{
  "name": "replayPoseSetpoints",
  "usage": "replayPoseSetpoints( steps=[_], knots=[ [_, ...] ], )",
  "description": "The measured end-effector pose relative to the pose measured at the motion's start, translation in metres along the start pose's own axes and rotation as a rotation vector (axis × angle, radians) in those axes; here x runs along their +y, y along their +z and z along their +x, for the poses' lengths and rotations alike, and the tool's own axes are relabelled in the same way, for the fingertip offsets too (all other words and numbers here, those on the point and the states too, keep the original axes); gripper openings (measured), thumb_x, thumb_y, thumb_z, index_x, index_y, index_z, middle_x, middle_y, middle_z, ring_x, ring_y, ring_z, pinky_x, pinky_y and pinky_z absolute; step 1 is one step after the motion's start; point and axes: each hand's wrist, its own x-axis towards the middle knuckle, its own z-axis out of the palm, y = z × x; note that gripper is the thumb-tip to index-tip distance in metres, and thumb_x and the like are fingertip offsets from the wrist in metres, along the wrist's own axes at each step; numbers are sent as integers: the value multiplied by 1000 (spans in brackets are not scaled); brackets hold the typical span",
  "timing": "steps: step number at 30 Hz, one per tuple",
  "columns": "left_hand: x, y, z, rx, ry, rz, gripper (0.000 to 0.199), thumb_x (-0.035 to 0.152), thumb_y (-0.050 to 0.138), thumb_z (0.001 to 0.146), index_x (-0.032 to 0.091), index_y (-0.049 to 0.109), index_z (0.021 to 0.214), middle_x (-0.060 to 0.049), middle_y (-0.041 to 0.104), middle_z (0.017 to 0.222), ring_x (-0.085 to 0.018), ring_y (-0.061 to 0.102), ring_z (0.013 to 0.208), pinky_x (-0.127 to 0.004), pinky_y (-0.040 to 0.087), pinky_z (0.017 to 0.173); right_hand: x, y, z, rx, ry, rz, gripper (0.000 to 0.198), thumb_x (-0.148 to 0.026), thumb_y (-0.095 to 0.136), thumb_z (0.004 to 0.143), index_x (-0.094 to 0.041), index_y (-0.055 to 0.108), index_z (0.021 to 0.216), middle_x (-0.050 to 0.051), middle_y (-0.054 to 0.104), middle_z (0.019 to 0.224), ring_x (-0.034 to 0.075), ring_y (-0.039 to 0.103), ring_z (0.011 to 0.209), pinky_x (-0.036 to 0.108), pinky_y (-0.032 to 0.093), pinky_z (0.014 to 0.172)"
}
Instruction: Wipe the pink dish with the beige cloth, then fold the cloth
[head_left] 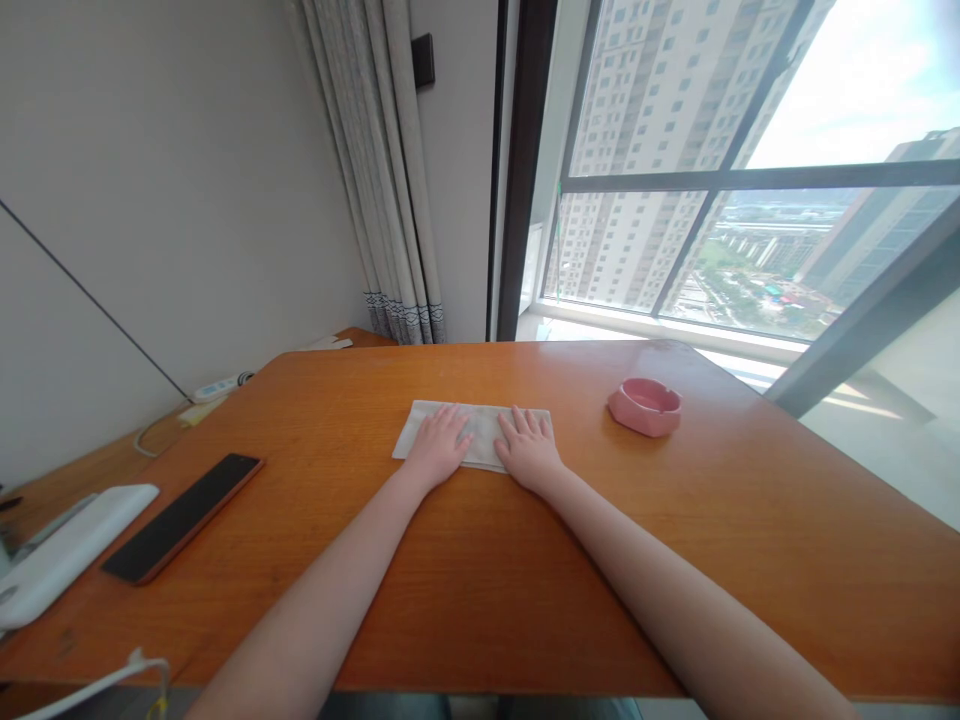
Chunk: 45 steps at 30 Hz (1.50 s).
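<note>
A pale, folded cloth (484, 425) lies flat on the orange-brown wooden table (465, 580). My left hand (439, 445) rests palm down on the left half of the cloth, fingers stretched forward and the thumb pointing inward. On its right end lies my right hand (531, 450), also flat, with the fingers spread. A strip of cloth shows between the two hands. Parts of it under the palms are hidden.
A pink ashtray (646, 406) stands on the right of the table. To the left lie a long black-topped bar (184, 518) and a white device (75, 545). A power strip (217, 388) sits by the wall; a window (720, 180) rises behind.
</note>
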Motion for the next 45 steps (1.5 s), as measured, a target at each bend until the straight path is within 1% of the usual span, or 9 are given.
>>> replayPoseSetpoints(
  steps=[5, 12, 17, 20, 26, 32, 38, 41, 45],
  knots=[
    [-11, 5, 3, -16, -144, 123, 52, 45, 28, 93, 18, 44, 135, -15, 35, 148, -29, 28, 138, -53, 18, 111, 15, 2, 10, -130, -40, -8, 57, -41, 37, 89, -20, 34, 142, 12, 23, 153, 33, 17, 141, 51, 11, 111],
    [-13, -2, 3, -180, -291, 243, 59, 51, 21, 92, 21, 35, 142, -11, 26, 153, -29, 24, 140, -53, 16, 112, 21, 1, 13, -131, 14, -36, 63, -52, 23, 93, -19, 27, 146, 9, 17, 155, 30, 12, 143, 46, 7, 113],
    [-23, -29, -1, 4, -469, 351, 42, 35, 30, 91, 15, 54, 119, -17, 50, 132, -29, 48, 121, -43, 41, 95, 21, 6, 14, -123, 67, -39, 67, -59, 22, 91, -21, 25, 146, 8, 16, 156, 30, 10, 143, 48, 6, 113],
    [-31, -38, -4, -60, -588, 336, 40, 41, 37, 88, 11, 58, 106, -20, 58, 114, -32, 55, 108, -41, 45, 85, 23, 8, 17, -64, 63, -20, 65, -57, 24, 92, -20, 29, 145, 10, 22, 154, 31, 14, 142, 49, 8, 112],
    [-27, -26, 0, -144, -415, 227, 31, 39, 42, 87, 13, 58, 91, -18, 62, 103, -29, 59, 100, -35, 44, 83, 25, 4, 18, 88, -5, 51, 51, -46, 30, 93, -18, 46, 133, 12, 40, 144, 27, 29, 135, 44, 17, 111],
    [-48, -25, 6, 83, -560, -48, 17, 32, 46, 85, 19, 46, 95, -11, 64, 94, -25, 62, 88, -31, 44, 71, 28, -1, 17, 94, -49, 100, 42, -35, 41, 90, -18, 51, 127, 12, 47, 138, 25, 39, 128, 45, 20, 110],
    [-89, -24, 8, 383, -747, -295, 22, 26, 51, 80, 21, 42, 99, -6, 61, 92, -19, 62, 83, -29, 45, 73, 24, 4, 14, -17, -106, 135, 48, -44, 41, 90, -19, 48, 130, 12, 35, 147, 28, 24, 138, 49, 18, 111],
    [-90, -23, 9, 382, -748, -329, 25, 25, 47, 80, 20, 41, 104, -5, 62, 91, -17, 62, 78, -27, 46, 70, 24, 1, 12, -38, -95, 153, 54, -49, 43, 88, -18, 46, 132, 14, 31, 149, 31, 23, 139, 52, 16, 111],
    [-84, -26, 7, 308, -671, -247, 14, 22, 52, 74, 22, 47, 87, -4, 63, 91, -20, 61, 87, -28, 43, 73, 25, -12, 7, 9, -225, 188, 55, -49, 60, 76, -19, 52, 121, 13, 37, 145, 30, 28, 135, 46, 20, 109]
  ],
)
